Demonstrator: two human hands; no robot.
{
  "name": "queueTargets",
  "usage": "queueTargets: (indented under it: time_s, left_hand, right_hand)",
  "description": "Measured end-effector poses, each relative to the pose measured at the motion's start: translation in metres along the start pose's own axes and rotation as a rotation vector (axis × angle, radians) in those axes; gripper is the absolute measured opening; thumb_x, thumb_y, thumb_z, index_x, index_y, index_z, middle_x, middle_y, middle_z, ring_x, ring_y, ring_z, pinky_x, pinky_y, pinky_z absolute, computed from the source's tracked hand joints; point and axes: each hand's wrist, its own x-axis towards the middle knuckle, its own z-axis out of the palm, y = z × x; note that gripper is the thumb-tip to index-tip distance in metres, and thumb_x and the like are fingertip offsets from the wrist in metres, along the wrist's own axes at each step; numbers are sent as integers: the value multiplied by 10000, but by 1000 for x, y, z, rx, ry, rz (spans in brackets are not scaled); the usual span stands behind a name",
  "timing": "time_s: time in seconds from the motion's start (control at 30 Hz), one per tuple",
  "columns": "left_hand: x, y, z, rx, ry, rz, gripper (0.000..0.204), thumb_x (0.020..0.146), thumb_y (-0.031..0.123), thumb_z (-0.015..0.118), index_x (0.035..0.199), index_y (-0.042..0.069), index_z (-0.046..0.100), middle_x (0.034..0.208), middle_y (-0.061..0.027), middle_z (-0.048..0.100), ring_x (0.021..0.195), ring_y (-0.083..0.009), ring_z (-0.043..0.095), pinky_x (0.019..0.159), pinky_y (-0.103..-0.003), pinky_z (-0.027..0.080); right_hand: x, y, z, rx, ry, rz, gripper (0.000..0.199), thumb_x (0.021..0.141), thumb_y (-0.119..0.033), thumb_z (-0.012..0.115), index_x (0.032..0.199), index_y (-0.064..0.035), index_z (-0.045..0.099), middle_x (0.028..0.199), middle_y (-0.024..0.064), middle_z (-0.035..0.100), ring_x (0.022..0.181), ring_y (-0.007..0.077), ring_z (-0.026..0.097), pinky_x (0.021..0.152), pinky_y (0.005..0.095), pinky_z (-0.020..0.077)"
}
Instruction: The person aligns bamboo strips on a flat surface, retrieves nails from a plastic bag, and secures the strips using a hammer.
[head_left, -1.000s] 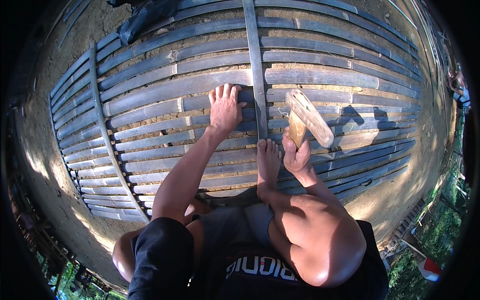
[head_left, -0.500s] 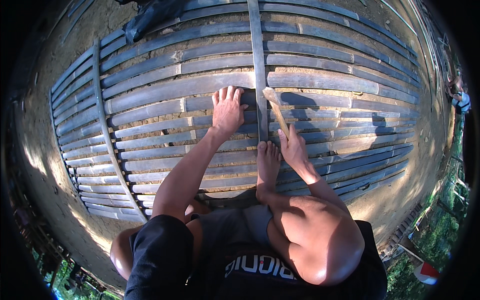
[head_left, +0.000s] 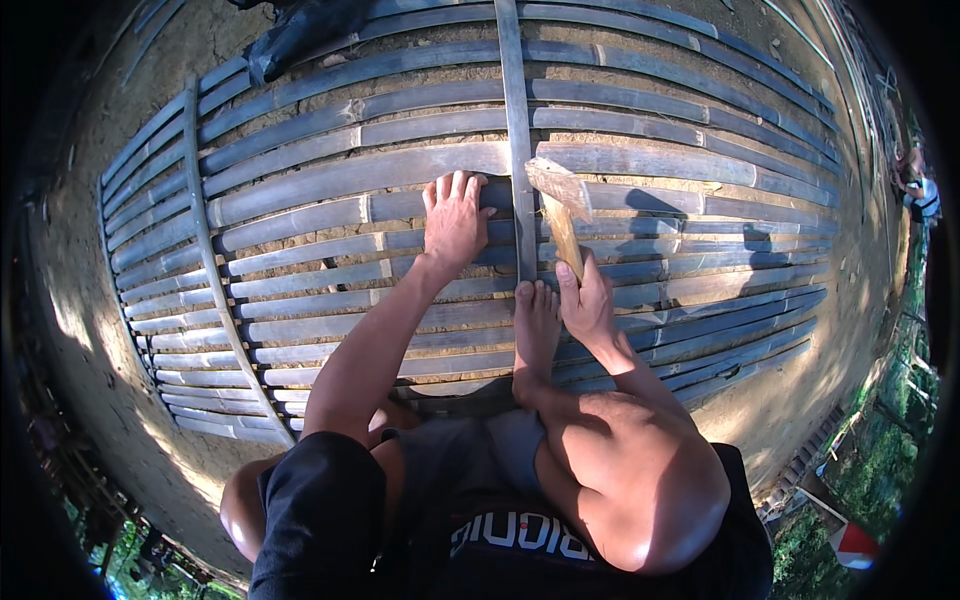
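A hammer [head_left: 561,186] with a wooden handle is held in my right hand [head_left: 588,305], fingers wrapped round the grip. Its head hangs raised just right of the central upright crosspiece [head_left: 519,150], and its shadow falls on the slats to the right. My left hand [head_left: 456,222] rests left of that crosspiece, its fingers bent over a bamboo slat [head_left: 340,211] and its thumb toward the crosspiece. What lies under the fingertips is hidden. My bare foot [head_left: 537,325] is planted on the slats at the lower end of the crosspiece.
Split bamboo slats run sideways in a wide lattice over dry soil. A second crosspiece [head_left: 203,235] spans them at left. Black plastic sheeting [head_left: 305,35] lies at the far edge. Another person [head_left: 921,192] is at the far right.
The hammer head has risen toward me, and its shadow has shifted right, away from the crosspiece. My left hand and foot have stayed in place.
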Motion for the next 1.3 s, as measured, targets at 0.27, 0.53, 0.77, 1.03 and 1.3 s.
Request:
queueTargets:
  time_s: [0.27, 0.53, 0.77, 1.03, 1.3]
  left_hand:
    - [-7, -3, 1, 4, 18, 32, 527, 874, 214, 729, 1342, 87, 522, 1315, -121, 519, 1274, -333, 458, 1116, -517, 313]
    - [-19, -6, 6, -9, 58, 84, 611, 893, 209, 703, 1449, 91, 480, 1380, -144, 494, 1324, -354, 433, 1135, -532, 308]
    - [-31, -9, 8, 44, 58, 98, 656, 919, 256, 688, 1505, 98, 440, 1446, -149, 465, 1399, -343, 389, 1199, -531, 257]
    - [-37, -9, 6, 56, 19, 111, 695, 941, 284, 674, 1553, 108, 397, 1494, -133, 443, 1451, -322, 354, 1233, -525, 223]
    - [-48, -11, 9, 131, -48, 100, 695, 995, 348, 589, 1593, 109, 327, 1584, -128, 386, 1518, -306, 280, 1257, -509, 180]
  right_hand:
    - [8, 18, 5, -231, -62, 41, 357, 1061, -309, 555, 1095, 46, 573, 743, 234, 622, 667, 440, 642, 600, 451, 495]
    - [-3, 18, 0, 191, 271, -259, 339, 1058, -257, 556, 1162, 64, 580, 820, 259, 652, 712, 431, 674, 613, 421, 520]
    - [13, -9, -6, -30, -95, 87, 276, 1051, -246, 574, 1039, 29, 551, 715, 240, 613, 680, 449, 656, 595, 441, 507]
    - [18, -7, 4, -16, 207, -310, 399, 1072, -360, 522, 1088, 38, 547, 740, 199, 611, 630, 376, 609, 576, 452, 472]
    - [7, -26, -30, 354, 205, -290, 423, 1084, -416, 491, 1107, 3, 541, 735, 22, 476, 613, 102, 450, 568, 258, 412]
